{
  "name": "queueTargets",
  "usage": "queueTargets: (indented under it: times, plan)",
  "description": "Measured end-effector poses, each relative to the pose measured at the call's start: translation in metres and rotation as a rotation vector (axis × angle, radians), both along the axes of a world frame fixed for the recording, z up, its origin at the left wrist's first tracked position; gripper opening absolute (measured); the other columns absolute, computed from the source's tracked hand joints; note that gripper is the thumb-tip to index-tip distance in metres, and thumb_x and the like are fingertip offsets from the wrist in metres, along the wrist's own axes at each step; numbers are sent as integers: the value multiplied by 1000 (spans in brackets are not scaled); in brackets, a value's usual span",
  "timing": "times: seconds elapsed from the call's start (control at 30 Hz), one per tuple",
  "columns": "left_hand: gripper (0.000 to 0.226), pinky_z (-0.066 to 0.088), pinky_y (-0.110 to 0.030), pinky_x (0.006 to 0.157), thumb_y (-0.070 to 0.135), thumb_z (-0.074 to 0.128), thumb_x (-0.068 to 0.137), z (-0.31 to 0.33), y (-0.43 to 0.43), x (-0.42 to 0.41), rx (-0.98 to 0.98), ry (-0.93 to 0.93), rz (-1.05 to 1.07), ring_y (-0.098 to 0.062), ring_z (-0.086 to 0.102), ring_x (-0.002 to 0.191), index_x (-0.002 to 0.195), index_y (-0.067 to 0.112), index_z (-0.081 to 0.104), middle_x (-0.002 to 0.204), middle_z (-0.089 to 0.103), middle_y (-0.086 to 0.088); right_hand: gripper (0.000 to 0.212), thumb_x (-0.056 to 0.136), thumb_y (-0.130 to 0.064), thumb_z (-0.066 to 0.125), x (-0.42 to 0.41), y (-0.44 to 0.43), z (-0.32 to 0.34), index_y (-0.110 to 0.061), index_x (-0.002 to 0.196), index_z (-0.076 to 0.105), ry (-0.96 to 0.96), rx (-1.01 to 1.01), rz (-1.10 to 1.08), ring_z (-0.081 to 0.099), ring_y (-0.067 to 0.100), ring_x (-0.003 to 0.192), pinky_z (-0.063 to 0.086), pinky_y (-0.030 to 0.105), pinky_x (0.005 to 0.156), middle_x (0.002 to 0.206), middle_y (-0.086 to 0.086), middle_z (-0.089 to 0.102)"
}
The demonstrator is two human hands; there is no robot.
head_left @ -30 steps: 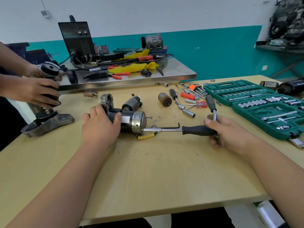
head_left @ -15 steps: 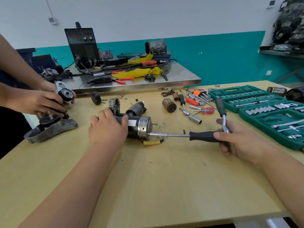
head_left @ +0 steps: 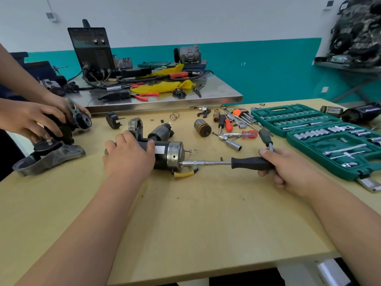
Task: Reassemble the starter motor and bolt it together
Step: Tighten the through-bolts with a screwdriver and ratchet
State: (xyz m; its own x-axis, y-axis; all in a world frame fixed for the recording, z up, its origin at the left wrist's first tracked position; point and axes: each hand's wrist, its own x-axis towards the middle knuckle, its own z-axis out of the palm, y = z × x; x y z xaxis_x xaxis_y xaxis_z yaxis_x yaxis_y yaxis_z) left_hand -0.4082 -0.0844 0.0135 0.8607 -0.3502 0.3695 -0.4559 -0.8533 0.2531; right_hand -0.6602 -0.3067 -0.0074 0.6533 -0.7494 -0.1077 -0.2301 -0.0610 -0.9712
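Left hand (head_left: pixel 128 155) steadies the starter motor while the right hand (head_left: pixel 288 172) holds a driver against its end cap.

Far left of the left hand, another person's hands (head_left: pixel 31 118) hold a dark metal part. The left hand curls over the black cylindrical starter motor with a silver end cap (head_left: pixel 169 154), which lies on its side on the pale wooden worktop (head_left: pixel 185 223) between the two hands. The black-handled driver with a chrome shaft (head_left: pixel 216 163) lies level from the cap to the right hand, whose fingers wrap its handle. A green-handled tool (head_left: pixel 265 137) rises from the top of that fist. Just right of the right hand lies an open green plastic socket case (head_left: pixel 309 117).
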Motion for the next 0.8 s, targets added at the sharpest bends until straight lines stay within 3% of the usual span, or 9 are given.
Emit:
queueTargets:
  times: [0.07, 0.13, 0.2, 0.3, 0.4, 0.53, 0.6, 0.67, 0.8]
  plan:
    - [67, 43, -49, 91, 60, 33, 95, 0, -1, -2, -9, 0, -8, -34, 42, 120, 135, 7, 39, 130, 49, -13, 28, 95, -36, 56, 1, 1, 3, -8, 91, 59, -4, 48, -16, 36, 13, 35, 31, 21, 35, 62, 11, 64]
    - [67, 42, -49, 91, 60, 32, 95, 0, -2, -4, -9, 5, -12, -35, 41, 122, 136, 7, 39, 131, 48, -14, 22, 88, -21, 62, -4, -1, 6, -10, 105, 54, -87, 184, 49, 47, 13, 42, 39, 24, 38, 75, 13, 60]
    - [67, 42, -48, 91, 60, 32, 95, -1, -2, -6, -7, 3, -12, -35, 40, 122, 135, 6, 39, 131, 48, -14, 40, 89, -3, 58, -10, -4, 6, -15, 124, 41, -124, 247, 127, 54, 15, 50, 46, 27, 44, 89, 15, 56]
    - [67, 42, -48, 89, 59, 32, 95, -3, -1, -9, -22, -16, -17, -35, 41, 120, 134, 5, 39, 129, 48, -14, 15, 98, -20, 52, -10, -2, 5, -9, 107, 54, -37, 95, 71, 41, 12, 38, 35, 23, 37, 75, 14, 61]
    - [68, 42, -48, 90, 60, 31, 95, -3, 0, -10, -21, -22, -14, -35, 41, 120, 135, 5, 38, 131, 48, -14, 25, 97, -33, 54, -6, -1, 3, -9, 90, 55, -19, -5, 4, 37, 13, 34, 30, 21, 35, 59, 10, 61]
    - [68, 42, -48, 90, 60, 30, 95, -4, 0, -10, -13, -25, -8, -35, 42, 120, 136, 6, 38, 130, 48, -14, 35, 87, -11, 61, -13, -1, 5, -14, 118, 46, -138, 176, 139, 52, 14, 46, 43, 26, 40, 84, 15, 60]
    - [68, 42, -49, 90, 60, 29, 95, -4, -1, -10, -12, -25, -4, -35, 42, 120, 135, 6, 38, 130, 48, -14, 15, 97, -23, 53, -10, -2, 5, -12, 108, 54, -7, 4, 75, 40, 11, 38, 32, 20, 35, 71, 10, 64]
    - [68, 42, -49, 90, 60, 29, 95, -4, -2, -9, -9, -28, -4, -35, 42, 121, 136, 6, 38, 130, 48, -14, 28, 99, -38, 48, -7, -4, 2, -11, 91, 56, 83, -120, 14, 34, 13, 34, 27, 19, 35, 60, 6, 64]
    - [68, 43, -49, 90, 59, 29, 95, -5, -3, -9, -6, -34, -4, -35, 42, 121, 136, 6, 37, 131, 48, -14, 29, 84, -17, 64, -16, -6, 4, -14, 110, 50, -107, 121, 170, 53, 16, 47, 41, 26, 40, 82, 13, 62]
